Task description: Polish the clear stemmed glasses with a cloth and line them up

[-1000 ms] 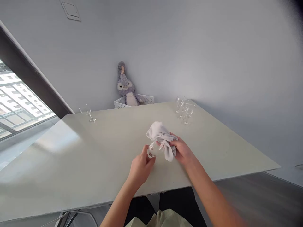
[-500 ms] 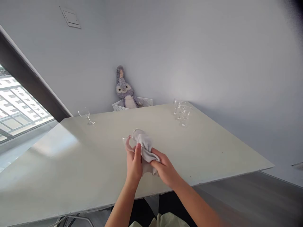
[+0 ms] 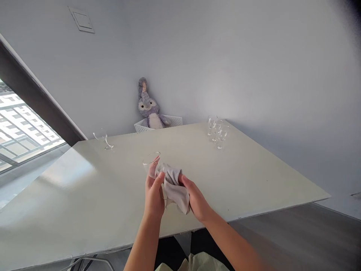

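My left hand (image 3: pixel 154 192) is closed around the bowl of a clear wine glass (image 3: pixel 147 162), whose rim tilts up to the left over the table. A light grey cloth (image 3: pixel 176 190) is bunched against the glass and hides its stem and foot. My right hand (image 3: pixel 196 197) grips that cloth from the right, with its fingers partly covered by the folds. Both hands are held above the near middle of the table.
The pale table (image 3: pixel 113 210) reaches to the wall. One wine glass (image 3: pixel 106 143) stands at the back left. Three more glasses (image 3: pixel 220 139) stand close together at the back right. Beyond the far edge, a plush rabbit (image 3: pixel 149 109) sits in a white basket (image 3: pixel 176 121).
The glass has turned in my left hand, so its rim shows more clearly at the upper left. My right hand and the cloth have shifted around its lower part.
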`<state>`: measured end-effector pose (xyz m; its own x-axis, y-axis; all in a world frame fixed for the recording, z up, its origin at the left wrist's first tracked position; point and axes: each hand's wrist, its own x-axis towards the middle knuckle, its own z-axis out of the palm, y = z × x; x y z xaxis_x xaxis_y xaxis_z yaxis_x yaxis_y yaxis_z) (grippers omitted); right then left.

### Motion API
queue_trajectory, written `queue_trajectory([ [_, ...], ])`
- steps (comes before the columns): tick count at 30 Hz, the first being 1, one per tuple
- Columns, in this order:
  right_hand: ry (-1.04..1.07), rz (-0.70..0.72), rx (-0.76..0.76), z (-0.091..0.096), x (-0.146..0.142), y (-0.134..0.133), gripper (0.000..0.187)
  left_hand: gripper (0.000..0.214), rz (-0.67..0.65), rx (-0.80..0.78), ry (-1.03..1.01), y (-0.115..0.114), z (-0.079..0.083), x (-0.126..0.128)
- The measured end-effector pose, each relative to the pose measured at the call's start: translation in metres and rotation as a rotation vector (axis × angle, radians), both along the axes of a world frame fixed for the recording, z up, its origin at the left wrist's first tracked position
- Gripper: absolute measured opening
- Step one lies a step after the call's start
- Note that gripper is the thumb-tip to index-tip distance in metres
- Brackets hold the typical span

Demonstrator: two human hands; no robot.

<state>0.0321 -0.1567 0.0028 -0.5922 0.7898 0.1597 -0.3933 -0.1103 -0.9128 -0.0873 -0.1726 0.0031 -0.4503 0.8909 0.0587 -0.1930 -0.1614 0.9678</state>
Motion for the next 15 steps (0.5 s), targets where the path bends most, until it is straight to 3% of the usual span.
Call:
queue_trajectory([
  [5, -0.209, -0.001, 0.088, -0.009, 0.0, 0.013, 0.031, 0.056, -0.01, 0.054, -0.054, 0.0, 0.003, 0.004],
  [10, -0.317, 0.02, 0.117, -0.007, 0.003, 0.027, 0.033, 0.049, -0.147, 0.058, -0.051, -0.004, 0.01, 0.001],
  [15, -0.314, 0.148, 0.128, -0.002, 0.008, 0.033, 0.032, 0.047, -0.214, 0.105, -0.084, -0.005, 0.013, -0.018],
])
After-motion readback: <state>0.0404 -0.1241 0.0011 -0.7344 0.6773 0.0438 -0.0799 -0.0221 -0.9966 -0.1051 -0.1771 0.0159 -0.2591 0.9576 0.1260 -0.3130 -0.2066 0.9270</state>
